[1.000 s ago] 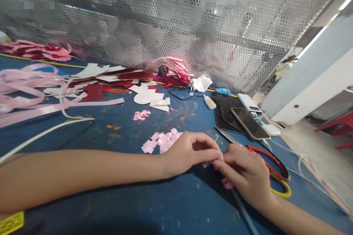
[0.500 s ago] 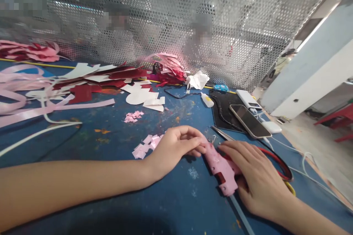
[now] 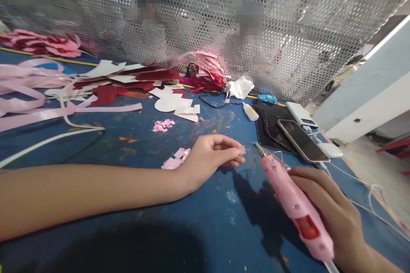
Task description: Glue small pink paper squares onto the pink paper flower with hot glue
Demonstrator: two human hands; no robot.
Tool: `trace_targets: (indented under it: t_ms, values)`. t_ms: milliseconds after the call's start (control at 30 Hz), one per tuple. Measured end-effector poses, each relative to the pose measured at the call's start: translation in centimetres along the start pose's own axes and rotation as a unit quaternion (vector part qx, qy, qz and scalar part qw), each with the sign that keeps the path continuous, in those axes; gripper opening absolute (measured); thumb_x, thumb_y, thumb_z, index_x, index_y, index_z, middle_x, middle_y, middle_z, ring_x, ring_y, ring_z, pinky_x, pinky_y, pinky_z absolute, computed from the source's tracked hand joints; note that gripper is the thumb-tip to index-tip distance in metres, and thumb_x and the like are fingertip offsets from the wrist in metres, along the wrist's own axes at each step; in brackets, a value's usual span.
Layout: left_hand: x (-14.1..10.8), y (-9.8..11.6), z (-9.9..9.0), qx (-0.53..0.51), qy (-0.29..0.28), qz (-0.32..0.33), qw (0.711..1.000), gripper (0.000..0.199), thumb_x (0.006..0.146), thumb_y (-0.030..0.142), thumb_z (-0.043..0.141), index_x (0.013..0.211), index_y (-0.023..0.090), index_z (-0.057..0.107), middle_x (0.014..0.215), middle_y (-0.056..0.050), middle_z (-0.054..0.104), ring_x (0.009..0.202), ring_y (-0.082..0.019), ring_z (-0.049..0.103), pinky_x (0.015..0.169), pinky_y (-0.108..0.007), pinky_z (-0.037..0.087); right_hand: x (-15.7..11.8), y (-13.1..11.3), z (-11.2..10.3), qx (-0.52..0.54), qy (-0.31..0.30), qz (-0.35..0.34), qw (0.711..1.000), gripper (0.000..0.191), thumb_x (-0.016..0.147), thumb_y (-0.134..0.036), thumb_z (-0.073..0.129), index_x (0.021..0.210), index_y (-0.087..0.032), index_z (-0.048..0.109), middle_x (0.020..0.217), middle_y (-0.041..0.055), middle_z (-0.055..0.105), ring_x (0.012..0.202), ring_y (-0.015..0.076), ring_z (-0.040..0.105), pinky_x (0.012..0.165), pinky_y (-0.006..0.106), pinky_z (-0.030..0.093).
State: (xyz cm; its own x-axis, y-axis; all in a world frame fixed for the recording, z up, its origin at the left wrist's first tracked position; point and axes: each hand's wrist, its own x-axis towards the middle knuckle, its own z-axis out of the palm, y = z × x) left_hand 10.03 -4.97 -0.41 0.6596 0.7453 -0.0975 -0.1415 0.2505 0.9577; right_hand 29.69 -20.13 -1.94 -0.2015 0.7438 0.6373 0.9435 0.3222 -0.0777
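A pink hot glue gun (image 3: 288, 196) is held up off the table in my right hand (image 3: 333, 209), its metal nozzle pointing away to the upper left. A translucent glue stick (image 3: 330, 266) sticks out of its back end. My left hand (image 3: 211, 158) pinches a small pink ribbon piece (image 3: 242, 149) between thumb and fingertips, just left of the nozzle and apart from it. Beside the left wrist lies a small pile of pink ribbon squares (image 3: 174, 160), partly hidden by the hand. Farther back is a second heap of smaller pink pieces (image 3: 163, 125).
White and dark red sheet pieces (image 3: 128, 79) and pink ribbon strips (image 3: 28, 81) cover the back left. A small white bottle (image 3: 250, 111), a phone (image 3: 303, 140) and a power bank (image 3: 301, 114) lie back right. A perforated metal screen (image 3: 198, 21) stands behind; people show through it.
My right hand has wrapped round the glue gun and lifted it off the table, turning its nozzle away. My left hand still pinches near its earlier place. The view has shifted slightly.
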Motion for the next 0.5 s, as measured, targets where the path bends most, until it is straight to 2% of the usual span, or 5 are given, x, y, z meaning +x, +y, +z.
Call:
trace_targets:
  t_ms: [267, 500]
  values:
    - [0.09, -0.34, -0.1, -0.011, -0.007, -0.009, 1.0, 0.008, 0.073, 0.017, 0.072, 0.077, 0.011, 0.068, 0.066, -0.003, 0.07, 0.065, -0.01, 0.068, 0.061, -0.017, 0.054, 0.29, -0.4, -0.12, 0.051, -0.019, -0.009, 0.998, 0.019, 0.093, -0.027, 0.041, 0.104, -0.025, 0.056, 0.085, 0.0077, 0.06, 0.074, 0.0205, 0.062, 0.061, 0.03, 0.05]
    - [0.05, -0.22, 0.15, -0.034, -0.022, -0.002, 0.999, 0.002, 0.073, 0.011, 0.068, 0.074, 0.01, 0.069, 0.065, -0.004, 0.069, 0.06, -0.01, 0.066, 0.063, -0.023, 0.056, 0.18, -0.25, -0.3, 0.059, -0.045, -0.022, 0.997, 0.017, 0.092, -0.021, 0.042, 0.101, -0.022, 0.057, 0.084, 0.0076, 0.058, 0.074, 0.019, 0.06, 0.061, 0.029, 0.048]
